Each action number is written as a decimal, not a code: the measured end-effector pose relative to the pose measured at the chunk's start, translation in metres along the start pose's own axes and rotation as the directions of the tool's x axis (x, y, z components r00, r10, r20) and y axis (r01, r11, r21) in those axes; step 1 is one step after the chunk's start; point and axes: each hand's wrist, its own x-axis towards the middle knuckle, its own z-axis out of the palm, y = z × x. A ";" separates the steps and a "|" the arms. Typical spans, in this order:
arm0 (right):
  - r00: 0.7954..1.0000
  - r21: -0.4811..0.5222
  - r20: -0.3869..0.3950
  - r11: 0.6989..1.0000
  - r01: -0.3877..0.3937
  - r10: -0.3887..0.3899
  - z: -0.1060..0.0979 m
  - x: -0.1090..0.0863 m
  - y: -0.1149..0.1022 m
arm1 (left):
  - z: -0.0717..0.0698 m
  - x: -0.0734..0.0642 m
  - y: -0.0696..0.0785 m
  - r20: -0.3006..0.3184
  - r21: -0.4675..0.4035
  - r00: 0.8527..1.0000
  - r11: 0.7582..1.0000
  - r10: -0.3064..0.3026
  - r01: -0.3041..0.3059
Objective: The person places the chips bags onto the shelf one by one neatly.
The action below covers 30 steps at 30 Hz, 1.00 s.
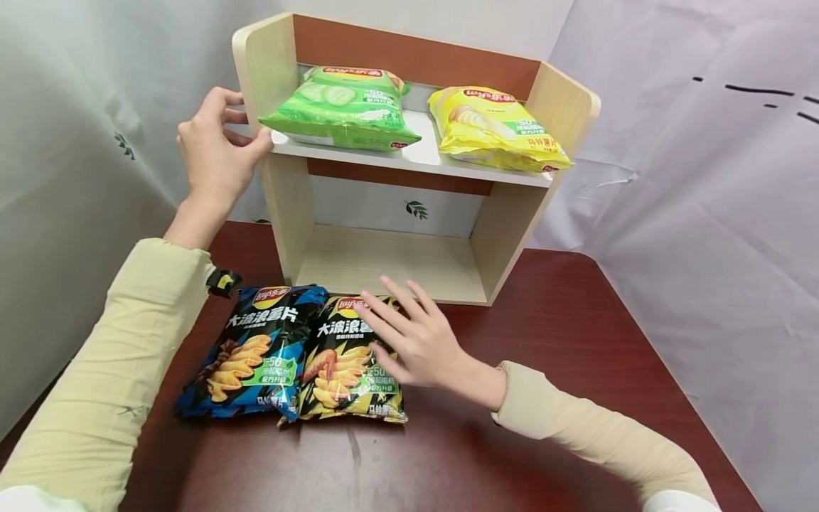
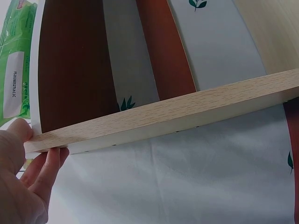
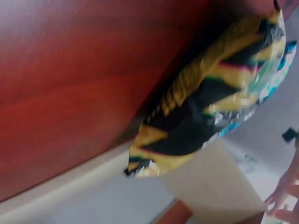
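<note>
My left hand grips the left side panel of a wooden shelf unit. In the left wrist view its thumb and fingers pinch the panel's edge from both sides. Over a black-and-yellow chip bag my right hand hovers with its fingers spread, partly covering the bag; contact cannot be told. Beside that bag lies a blue-and-black chip bag, flat on the table. On the upper shelf rest a green chip bag at the left and a yellow chip bag at the right.
The shelf unit stands at the back of a dark red-brown table. Its lower compartment has a pale wooden floor. White sheeting hangs around the table.
</note>
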 end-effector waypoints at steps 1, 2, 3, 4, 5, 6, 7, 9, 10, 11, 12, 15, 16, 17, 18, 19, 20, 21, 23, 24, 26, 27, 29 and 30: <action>1.000 0.004 0.029 1.000 0.003 -0.003 0.001 -0.002 -0.004 | 0.000 0.000 0.000 0.002 0.000 1.000 1.000 -0.001 0.001; 0.998 0.011 0.061 1.000 0.004 -0.004 0.002 -0.003 -0.008 | 0.000 0.000 0.000 0.004 0.000 1.000 1.000 -0.002 0.002; 0.995 0.015 0.096 1.000 0.007 -0.008 0.003 -0.005 -0.011 | 0.000 0.000 0.000 0.005 0.000 1.000 1.000 -0.003 0.003; 0.991 0.019 0.133 1.000 0.007 -0.009 0.004 -0.007 -0.015 | 0.000 0.000 0.000 0.006 0.001 1.000 1.000 -0.004 0.004; 0.985 0.024 0.170 1.000 0.007 -0.011 0.005 -0.009 -0.019 | 0.000 0.000 0.000 0.006 0.003 1.000 1.000 -0.006 0.006; 0.978 0.025 0.207 1.000 0.008 -0.013 0.006 -0.011 -0.023 | 0.000 0.000 0.000 0.006 0.005 1.000 1.000 -0.008 0.008; 0.970 0.028 0.244 1.000 0.004 -0.011 0.006 -0.012 -0.026 | 0.000 0.000 0.000 0.006 0.006 1.000 1.000 -0.009 0.008; 0.949 0.043 0.314 0.999 -0.005 -0.009 0.008 -0.015 -0.032 | 0.000 0.000 0.000 0.006 0.009 1.000 1.000 -0.011 0.011; 0.938 0.053 0.347 0.999 -0.010 -0.009 0.008 -0.016 -0.035 | 0.000 0.000 0.000 0.005 0.009 1.000 1.000 -0.010 0.010; 0.926 0.063 0.378 0.998 -0.011 -0.013 0.008 -0.018 -0.037 | 0.000 0.000 0.000 0.004 0.008 1.000 1.000 -0.010 0.010; 0.911 0.074 0.411 0.997 -0.013 -0.019 0.008 -0.019 -0.039 | 0.000 0.000 0.000 0.003 0.006 1.000 1.000 -0.009 0.009; 0.868 0.103 0.495 0.995 -0.006 -0.046 0.008 -0.023 -0.043 | 0.000 0.000 0.000 -0.001 0.002 1.000 1.000 -0.006 0.006; 0.856 0.108 0.513 0.994 0.004 -0.059 0.008 -0.025 -0.043 | 0.000 0.000 0.000 -0.002 0.001 1.000 1.000 -0.004 0.005; 0.848 0.113 0.526 0.994 0.012 -0.070 0.008 -0.026 -0.044 | 0.000 0.000 0.000 -0.002 0.000 1.000 1.000 -0.004 0.004; 0.842 0.117 0.534 0.993 0.018 -0.078 0.008 -0.027 -0.044 | 0.000 0.000 0.000 -0.001 0.000 1.000 1.000 -0.002 0.002; 0.841 0.119 0.535 0.993 0.023 -0.084 0.008 -0.028 -0.044 | -0.001 0.000 0.000 -0.001 -0.001 1.000 1.000 0.000 0.000; 0.841 0.117 0.534 0.993 0.029 -0.088 0.008 -0.029 -0.044 | -0.001 0.000 0.000 -0.001 -0.002 1.000 1.000 0.002 -0.002; 0.842 0.115 0.531 0.993 0.034 -0.091 0.008 -0.030 -0.043 | -0.001 0.000 0.000 -0.001 -0.003 1.000 1.000 0.004 -0.004; 0.848 0.111 0.523 0.993 0.037 -0.090 0.006 -0.031 -0.043 | -0.001 -0.001 0.000 -0.003 -0.004 1.000 1.000 0.008 -0.008; 0.849 0.105 0.520 0.994 0.040 -0.089 0.006 -0.032 -0.043 | -0.001 -0.001 0.000 -0.004 -0.004 1.000 1.000 0.009 -0.009; 0.850 0.092 0.520 0.995 0.043 -0.085 0.003 -0.034 -0.043 | -0.001 -0.001 0.000 -0.007 -0.002 1.000 1.000 0.009 -0.009; 0.849 0.090 0.522 0.995 0.039 -0.081 0.002 -0.035 -0.043 | -0.001 -0.001 0.000 -0.007 -0.001 1.000 1.000 0.009 -0.009; 0.846 0.081 0.528 0.996 0.034 -0.072 0.000 -0.037 -0.044 | -0.001 -0.001 0.000 -0.005 -0.001 1.000 1.000 0.009 -0.009; 0.844 0.076 0.531 0.997 0.032 -0.067 -0.001 -0.038 -0.044 | -0.001 -0.001 0.000 -0.005 -0.003 1.000 1.000 0.007 -0.007</action>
